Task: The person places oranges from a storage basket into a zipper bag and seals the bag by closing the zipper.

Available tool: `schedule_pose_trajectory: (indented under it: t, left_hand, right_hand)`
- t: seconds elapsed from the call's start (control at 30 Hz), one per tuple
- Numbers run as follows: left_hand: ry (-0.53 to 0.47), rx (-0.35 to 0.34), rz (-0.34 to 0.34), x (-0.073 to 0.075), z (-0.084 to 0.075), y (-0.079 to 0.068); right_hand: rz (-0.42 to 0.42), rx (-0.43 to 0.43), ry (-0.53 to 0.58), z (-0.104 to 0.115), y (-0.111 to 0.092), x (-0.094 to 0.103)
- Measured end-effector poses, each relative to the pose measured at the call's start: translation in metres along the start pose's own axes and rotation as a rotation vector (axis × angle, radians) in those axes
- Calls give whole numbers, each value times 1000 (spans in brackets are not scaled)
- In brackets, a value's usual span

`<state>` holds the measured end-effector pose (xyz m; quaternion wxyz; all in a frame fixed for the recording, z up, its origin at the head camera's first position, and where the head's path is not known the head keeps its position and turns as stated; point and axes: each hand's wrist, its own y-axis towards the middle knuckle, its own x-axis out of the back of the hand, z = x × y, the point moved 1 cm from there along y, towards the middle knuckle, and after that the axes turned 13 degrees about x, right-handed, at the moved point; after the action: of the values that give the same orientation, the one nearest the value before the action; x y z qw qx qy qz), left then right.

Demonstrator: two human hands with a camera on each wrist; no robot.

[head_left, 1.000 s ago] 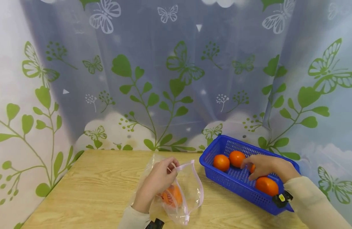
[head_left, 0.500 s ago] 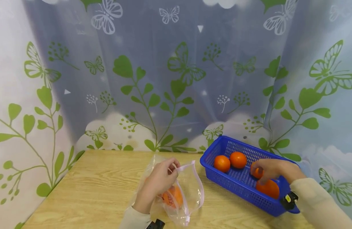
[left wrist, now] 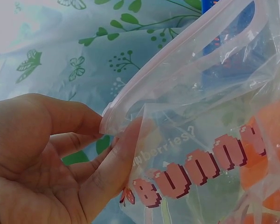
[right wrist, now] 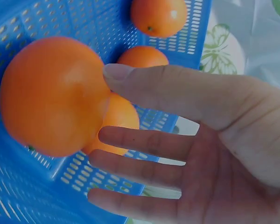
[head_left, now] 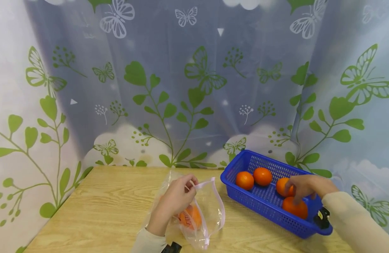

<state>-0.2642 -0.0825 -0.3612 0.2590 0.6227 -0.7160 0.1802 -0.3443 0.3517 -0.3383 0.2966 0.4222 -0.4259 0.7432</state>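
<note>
My left hand (head_left: pixel 175 196) pinches the rim of a clear zip bag (left wrist: pixel 172 116) between thumb and fingers, and the bag's mouth gapes to the right. Inside the bag shows orange fruit (head_left: pixel 194 218), partly hidden by the hand and by printed red lettering. My right hand (head_left: pixel 309 186) is in the right part of a blue plastic basket (head_left: pixel 254 203), over the nearest orange (head_left: pixel 294 209). In the right wrist view its fingers are spread and nearly straight, with the thumb tip right at the edge of that large orange (right wrist: pixel 51 95).
Other oranges lie in the basket: one (head_left: pixel 244 180) at its left end, one (head_left: pixel 262 176) beside that, and one (head_left: pixel 283 187) partly behind the right hand. Bag and basket rest on a wooden table (head_left: pixel 109 203). A butterfly-and-leaf curtain (head_left: pixel 169 116) hangs behind it.
My right hand has moved right within the basket, from between the oranges to over the nearest one. The left hand and the bag have stayed in place.
</note>
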Motion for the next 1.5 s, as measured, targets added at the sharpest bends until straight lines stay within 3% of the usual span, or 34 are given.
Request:
schedule_pose_trajectory:
  t: [0.3, 0.63, 0.97, 1.5]
  left_hand:
    - [-15, 6, 1, 0, 1, -1]
    - [-15, 7, 7, 0, 2, -1]
    - [-2, -16, 6, 0, 0, 1]
    - [-3, 1, 11, 0, 2, 0]
  right_hand:
    - [34, -41, -21, -4, 5, 1]
    - [66, -3, 57, -13, 14, -2]
    - [-12, 61, 127, -27, 9, -9]
    - [8, 61, 243, -43, 19, -14]
